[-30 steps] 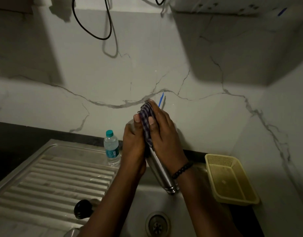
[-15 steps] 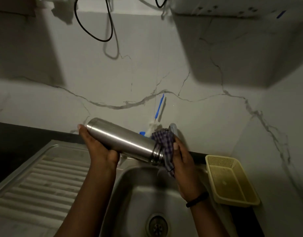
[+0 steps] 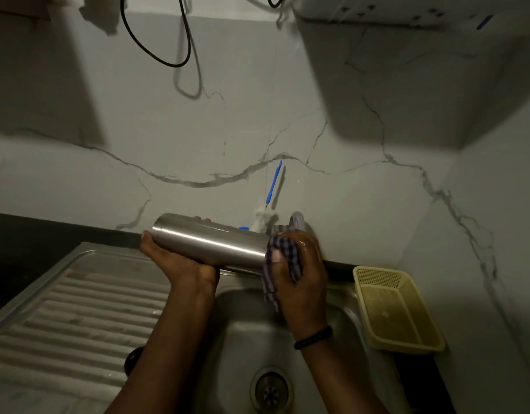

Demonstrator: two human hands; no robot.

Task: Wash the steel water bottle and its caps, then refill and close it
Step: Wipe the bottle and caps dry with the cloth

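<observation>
Above the steel sink (image 3: 287, 330), the steel water bottle (image 3: 207, 243) now lies almost level, its closed base pointing left and its mouth end to the right. A second ago it stood nearly upright with both hands bunched near its top. The left hand (image 3: 180, 264) has shifted to cradle the base end from below, fingers curled round the body. The right hand (image 3: 299, 273) grips a checked cloth (image 3: 283, 264) wrapped over the mouth end, fingers clenched on it, and has slid closer over the neck than half a second ago. That suggests the rubbing has moved to the neck and rim; rinsing, the caps and the refill look not yet done. A yellow basket (image 3: 431, 330) sits on the table just right of the sink.
</observation>
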